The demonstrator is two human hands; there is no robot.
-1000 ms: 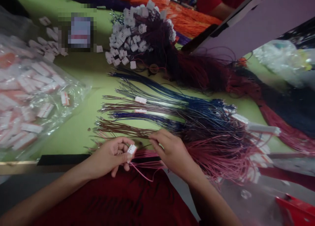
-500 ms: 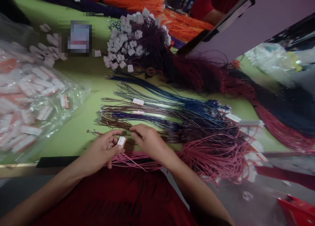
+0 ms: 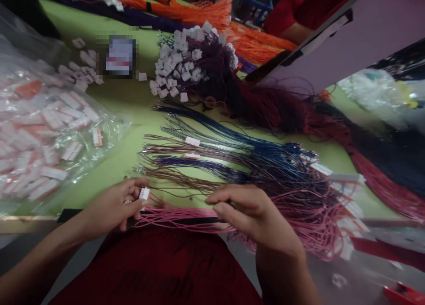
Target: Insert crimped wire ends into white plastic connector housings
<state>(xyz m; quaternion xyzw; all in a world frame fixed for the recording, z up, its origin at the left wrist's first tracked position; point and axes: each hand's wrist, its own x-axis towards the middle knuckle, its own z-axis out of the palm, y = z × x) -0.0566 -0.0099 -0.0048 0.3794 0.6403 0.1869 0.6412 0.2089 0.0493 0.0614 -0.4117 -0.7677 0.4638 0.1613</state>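
In my left hand [image 3: 114,203] is a small white and orange connector housing [image 3: 144,193], pinched between thumb and fingers, with thin wires coming out of its right side. My right hand [image 3: 254,212] is off to the right, thumb and forefinger closed together around a thin brown wire [image 3: 186,194] that stretches from near the connector. Below both hands runs a bundle of pink wires [image 3: 186,218] along the table's front edge. Just beyond lie rows of brown wires [image 3: 175,174] and dark blue wires [image 3: 186,112]. Two loose connector housings [image 3: 192,141] rest on the wires.
A clear plastic bag [image 3: 49,137] of white and orange housings covers the left side. White plugs on dark red wires [image 3: 175,61] and orange wires [image 3: 206,13] lie at the back. A pale purple panel [image 3: 332,44] stands at the right, near another person's arm [image 3: 295,32].
My right hand has moved right, away from the connector, and a brown wire now stretches between the hands. My left hand still holds the connector, slightly further left. The view has shifted slightly.
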